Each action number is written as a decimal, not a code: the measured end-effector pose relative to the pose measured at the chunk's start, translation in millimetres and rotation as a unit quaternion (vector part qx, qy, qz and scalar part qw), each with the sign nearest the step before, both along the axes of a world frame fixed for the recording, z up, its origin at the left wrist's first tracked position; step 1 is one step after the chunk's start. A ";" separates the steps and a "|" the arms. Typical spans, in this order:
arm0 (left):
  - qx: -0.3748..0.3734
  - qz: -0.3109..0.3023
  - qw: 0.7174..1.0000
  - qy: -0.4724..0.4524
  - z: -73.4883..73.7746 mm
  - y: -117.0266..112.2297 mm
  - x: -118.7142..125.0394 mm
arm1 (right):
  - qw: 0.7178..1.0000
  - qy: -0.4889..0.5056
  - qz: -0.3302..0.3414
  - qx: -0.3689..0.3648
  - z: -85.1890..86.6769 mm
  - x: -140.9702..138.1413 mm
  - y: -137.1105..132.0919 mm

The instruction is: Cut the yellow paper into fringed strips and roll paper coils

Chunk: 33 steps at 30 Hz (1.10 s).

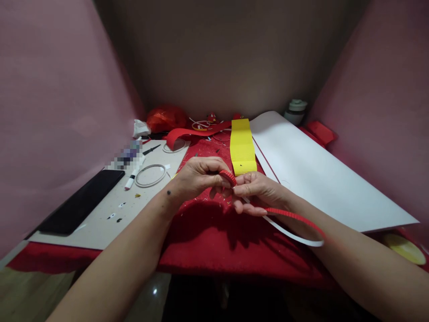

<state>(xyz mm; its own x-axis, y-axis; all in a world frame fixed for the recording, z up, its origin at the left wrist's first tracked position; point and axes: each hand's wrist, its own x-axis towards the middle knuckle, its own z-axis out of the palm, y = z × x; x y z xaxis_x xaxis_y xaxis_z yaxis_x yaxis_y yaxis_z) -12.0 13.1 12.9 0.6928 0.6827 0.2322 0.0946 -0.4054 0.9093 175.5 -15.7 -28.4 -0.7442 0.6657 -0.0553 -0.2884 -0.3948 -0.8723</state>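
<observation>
Over the red cloth, my left hand (pixel 205 175) pinches the curled end of a narrow corrugated paper strip (pixel 295 214), red and ridged on one face and white on the other. My right hand (pixel 252 191) closes on the same strip close beside it, thumb against the fingers. From my right hand the strip's free length loops out over my right forearm and bends back. Part of the strip is hidden between the fingers of both hands. Just beyond my right hand lies a wide yellow corrugated paper strip (pixel 241 145).
On the left, a grey board (pixel 100 232) bears a black phone (pixel 83 201), a marker (pixel 131 178), a wire ring (pixel 150 175) and small paper eyes (pixel 111 216). A white sheet (pixel 321 174) lies right. Behind are a red corrugated strip (pixel 197 133), a red bag (pixel 166 118) and a jar (pixel 295 112).
</observation>
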 end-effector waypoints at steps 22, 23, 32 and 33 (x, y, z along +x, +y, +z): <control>0.170 -0.017 0.979 0.108 -0.8 5.5 -5.8 | 0.996 -0.079 -0.039 0.009 -2.6 -3.6 -1.3; 0.183 -0.018 0.976 0.117 -0.9 5.2 -5.9 | 0.995 -0.093 -0.045 0.010 -1.9 -4.2 -1.6; 0.176 -0.005 0.979 0.102 -1.3 2.6 -2.9 | 0.992 -0.116 -0.047 0.005 4.3 -4.0 -1.5; 0.134 -0.002 0.987 0.093 -0.2 2.0 -1.8 | 0.993 -0.107 -0.048 0.013 5.0 -3.5 -1.8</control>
